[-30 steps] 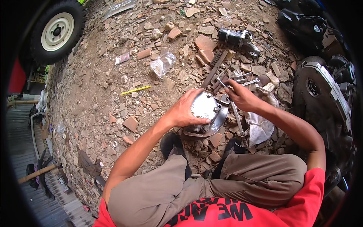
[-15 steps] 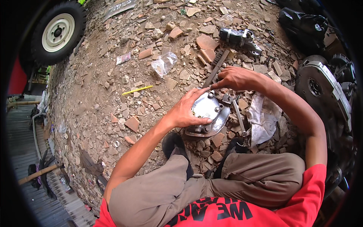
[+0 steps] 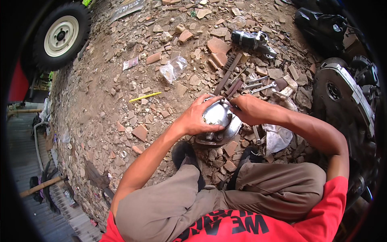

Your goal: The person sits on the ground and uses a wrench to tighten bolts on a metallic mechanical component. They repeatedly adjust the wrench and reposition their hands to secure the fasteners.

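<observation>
A round silver metal cover with bolts around its rim point(image 3: 217, 114) sits on a larger metal base piece point(image 3: 231, 131) in front of my feet. My left hand point(image 3: 194, 120) is closed round its left side, thumb along the near edge and fingers over the far edge. At the cover's right edge, my right hand point(image 3: 253, 109) is closed with its fingers curled in by a bolt. Whatever those fingers hold is hidden. Below that hand a wrench point(image 3: 256, 136) shows in part, beside a dirty white rag point(image 3: 280, 136).
Beyond my hands lie a wire brush point(image 3: 229, 72), more wrenches point(image 3: 263, 88) and a black-and-silver cylindrical motor part point(image 3: 252, 41). A large engine casing point(image 3: 336, 90) stands at the right. Broken tiles, a clear plastic bag point(image 3: 174, 69) and a yellow stick point(image 3: 145, 97) litter the ground.
My right hand has moved nearer, from the cover's far edge to its right edge, and its fingers have curled in. Wrenches it covered now show. My left hand keeps its hold.
</observation>
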